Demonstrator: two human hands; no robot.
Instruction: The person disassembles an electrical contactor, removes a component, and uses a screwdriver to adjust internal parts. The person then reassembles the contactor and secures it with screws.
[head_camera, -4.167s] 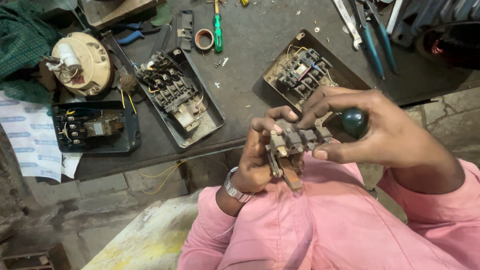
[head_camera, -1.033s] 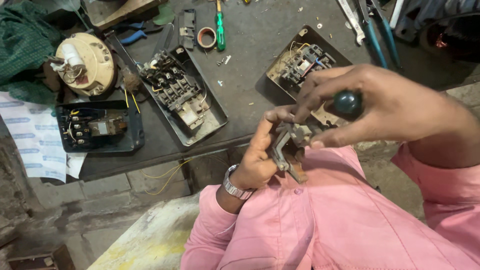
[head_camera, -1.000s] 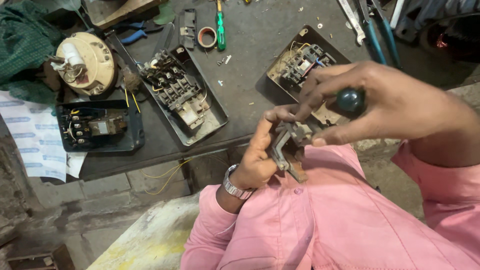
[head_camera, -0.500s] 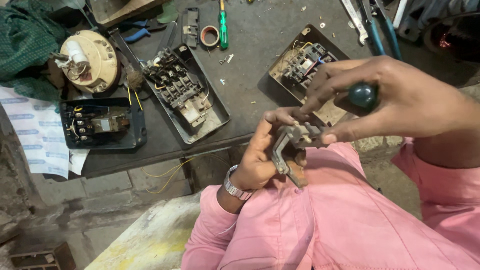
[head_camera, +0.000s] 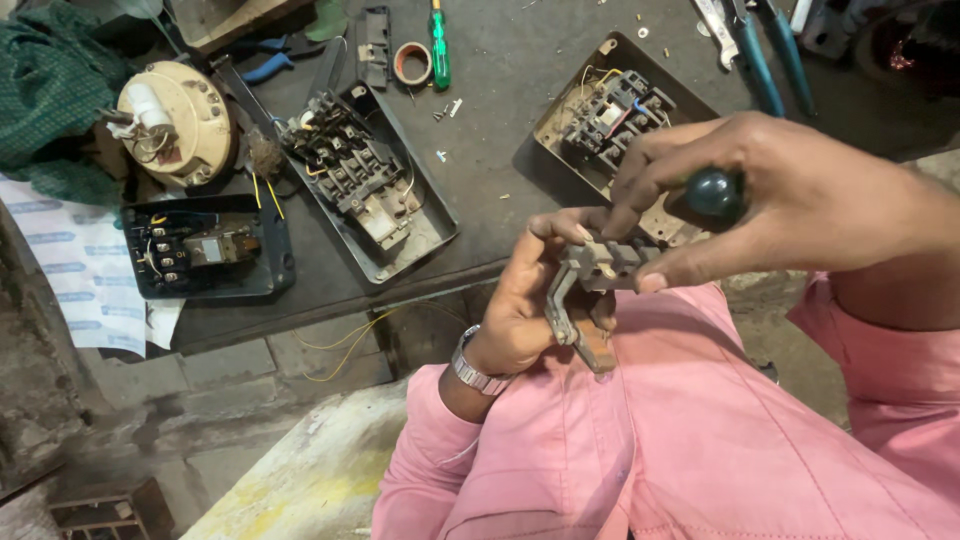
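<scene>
My left hand (head_camera: 525, 310) curls up from below, gripping the grey switch part (head_camera: 585, 300) off the table's (head_camera: 500, 150) near edge; its long axis runs steeply downward. My right hand (head_camera: 760, 200), fingers closed, clasps the dark-handled screwdriver (head_camera: 714, 193) above it.

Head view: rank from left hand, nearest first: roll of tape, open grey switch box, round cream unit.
From the left hand:
1. Open grey switch box, on the bench just up-left of the hand.
2. Roll of tape, at the far bench edge, above the box.
3. Round cream unit, far left beside the green cloth.
</scene>
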